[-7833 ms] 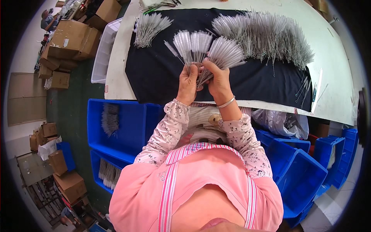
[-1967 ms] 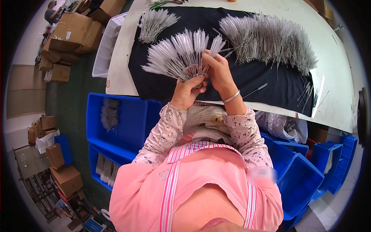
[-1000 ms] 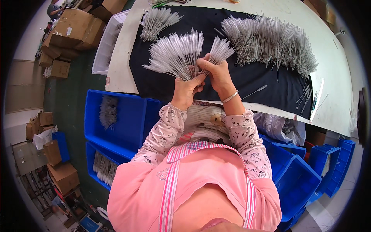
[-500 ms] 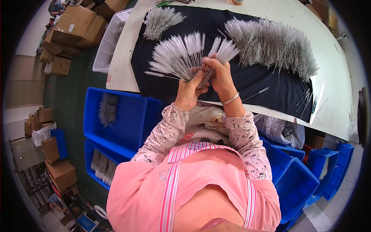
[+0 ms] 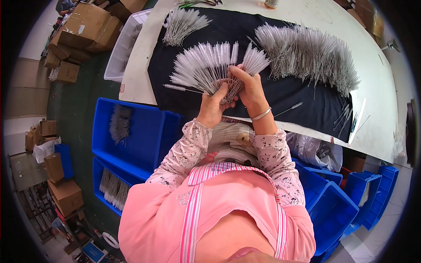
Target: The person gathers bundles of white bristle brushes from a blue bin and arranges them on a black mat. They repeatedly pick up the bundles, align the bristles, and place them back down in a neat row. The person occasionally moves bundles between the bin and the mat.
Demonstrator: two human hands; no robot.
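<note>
A fanned bunch of thin wire brushes with white bristles (image 5: 197, 65) spreads out over the black cloth (image 5: 175, 101). My left hand (image 5: 213, 105) is closed round the wire ends of the larger part, thumb across the stems. My right hand (image 5: 249, 85) grips a smaller part of the fan at its right side, thumb and fingers against the stems. A narrow gap parts the bristle heads between the two. One brush (image 5: 175, 87) sticks out to the left, apart from the fan.
A large heap of brushes (image 5: 307, 52) lies on the cloth at right, a smaller pile (image 5: 184, 26) at far left. A few single brushes (image 5: 344, 117) lie near the cloth's right edge. Blue bins (image 5: 144, 131) flank me, some holding brushes. A white basket (image 5: 115, 65) stands left of the table.
The fan's bristle heads have drawn closer together, narrowing the gap between the two parts. Both hands have kept their grip and nearly the same place.
</note>
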